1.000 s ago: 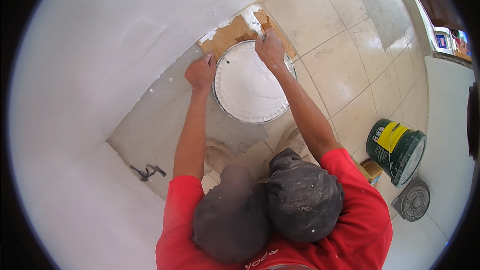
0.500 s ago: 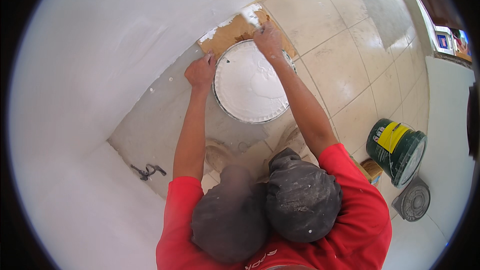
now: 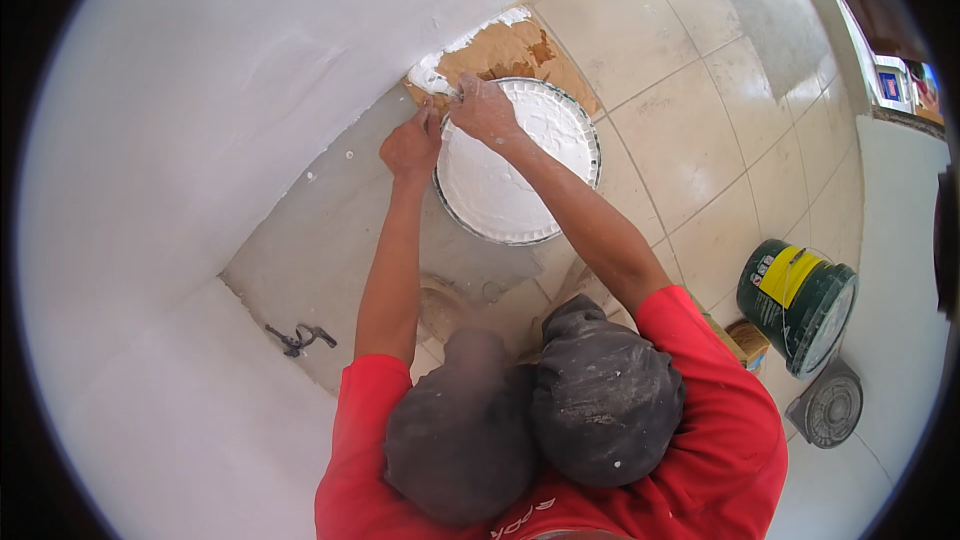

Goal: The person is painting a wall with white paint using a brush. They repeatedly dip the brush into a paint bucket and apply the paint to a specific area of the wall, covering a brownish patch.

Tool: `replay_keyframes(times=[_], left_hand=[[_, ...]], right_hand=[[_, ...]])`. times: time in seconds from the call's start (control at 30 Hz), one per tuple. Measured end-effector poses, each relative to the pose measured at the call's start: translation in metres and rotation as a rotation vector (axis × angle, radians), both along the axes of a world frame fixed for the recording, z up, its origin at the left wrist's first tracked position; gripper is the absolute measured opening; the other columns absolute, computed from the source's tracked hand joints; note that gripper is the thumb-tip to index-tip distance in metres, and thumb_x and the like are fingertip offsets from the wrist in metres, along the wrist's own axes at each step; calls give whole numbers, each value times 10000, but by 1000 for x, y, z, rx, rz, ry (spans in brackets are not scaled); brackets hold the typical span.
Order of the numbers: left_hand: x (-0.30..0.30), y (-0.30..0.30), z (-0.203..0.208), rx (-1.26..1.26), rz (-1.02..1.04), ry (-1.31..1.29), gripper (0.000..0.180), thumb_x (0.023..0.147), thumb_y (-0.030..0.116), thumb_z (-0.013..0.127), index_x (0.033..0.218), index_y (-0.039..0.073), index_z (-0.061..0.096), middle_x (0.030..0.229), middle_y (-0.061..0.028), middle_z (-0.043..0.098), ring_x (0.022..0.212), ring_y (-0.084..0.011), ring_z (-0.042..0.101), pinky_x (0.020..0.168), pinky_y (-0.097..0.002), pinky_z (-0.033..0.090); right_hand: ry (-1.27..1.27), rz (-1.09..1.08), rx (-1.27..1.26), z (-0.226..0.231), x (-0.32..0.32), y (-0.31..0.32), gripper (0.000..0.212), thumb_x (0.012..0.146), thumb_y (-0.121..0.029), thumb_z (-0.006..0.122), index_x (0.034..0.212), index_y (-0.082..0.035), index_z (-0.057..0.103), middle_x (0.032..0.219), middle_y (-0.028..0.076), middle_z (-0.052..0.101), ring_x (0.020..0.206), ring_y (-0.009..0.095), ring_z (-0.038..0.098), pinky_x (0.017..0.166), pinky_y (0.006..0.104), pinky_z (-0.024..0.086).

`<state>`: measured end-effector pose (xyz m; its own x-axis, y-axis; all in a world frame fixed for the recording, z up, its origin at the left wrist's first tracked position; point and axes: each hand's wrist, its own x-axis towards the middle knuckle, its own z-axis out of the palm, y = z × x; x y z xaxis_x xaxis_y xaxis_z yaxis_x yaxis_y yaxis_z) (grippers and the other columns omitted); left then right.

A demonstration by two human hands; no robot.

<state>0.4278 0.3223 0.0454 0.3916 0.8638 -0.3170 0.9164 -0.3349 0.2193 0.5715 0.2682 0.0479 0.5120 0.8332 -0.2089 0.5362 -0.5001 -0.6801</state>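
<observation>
A round tub of thick white paint [image 3: 510, 180] stands on the floor in front of me, seen from above. My right hand [image 3: 485, 112] is closed above the tub's upper left rim, on what looks like a paintbrush [image 3: 440, 90] coated in white. Most of its handle is hidden in my fingers. Close beside it, my left hand [image 3: 411, 148] is closed at the tub's left rim; what it grips, if anything, is hidden. Beyond both hands a brown sheet of cardboard [image 3: 510, 50] lies against the wall's foot, smeared white along its wall edge.
A pale wall [image 3: 230, 110] rises on the left. At the right, a dark green bucket [image 3: 795, 300] with a yellow label leans tilted, near a round grey floor item [image 3: 832, 405]. A small black object [image 3: 300, 340] lies at the lower left wall. Beige tiles [image 3: 690, 130] extend right.
My right hand has moved left with the brush, from the cardboard's far end to beside my left hand. More of the paint surface shows. My left hand has hardly moved.
</observation>
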Motion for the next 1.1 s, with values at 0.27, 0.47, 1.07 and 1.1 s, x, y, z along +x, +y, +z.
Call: replay_keyframes(times=[0.27,0.47,1.07,1.1], left_hand=[[3,0,-4,5,406,-194,341,905,498,672,1113,254,788,911,-80,775,876,-310,737,745,-446,560],[9,21,-18,-6,577,-247,305,835,454,754,991,197,802,945,-72,783,901,-301,739,786,-444,564],[-26,-2,-8,42,647,-233,376,868,441,699,1004,102,789,878,-110,768,852,-313,735,768,-450,559],[-42,-12,2,34,654,-247,390,880,448,693,1005,91,786,853,-120,761,823,-312,732,745,-445,553]], right_hand=[[-59,-104,28,10,42,-38,224,885,-226,618,962,-16,618,865,261,696,843,470,682,766,552,549],[-20,-93,-78,19,39,-34,213,886,-212,610,969,-17,621,915,265,700,885,462,682,790,557,537],[75,15,-72,9,-10,1,241,903,-259,620,968,-27,605,882,267,686,890,474,671,793,573,523],[85,12,-85,12,-9,1,239,905,-256,625,964,-25,603,875,267,686,889,474,671,792,574,522]])
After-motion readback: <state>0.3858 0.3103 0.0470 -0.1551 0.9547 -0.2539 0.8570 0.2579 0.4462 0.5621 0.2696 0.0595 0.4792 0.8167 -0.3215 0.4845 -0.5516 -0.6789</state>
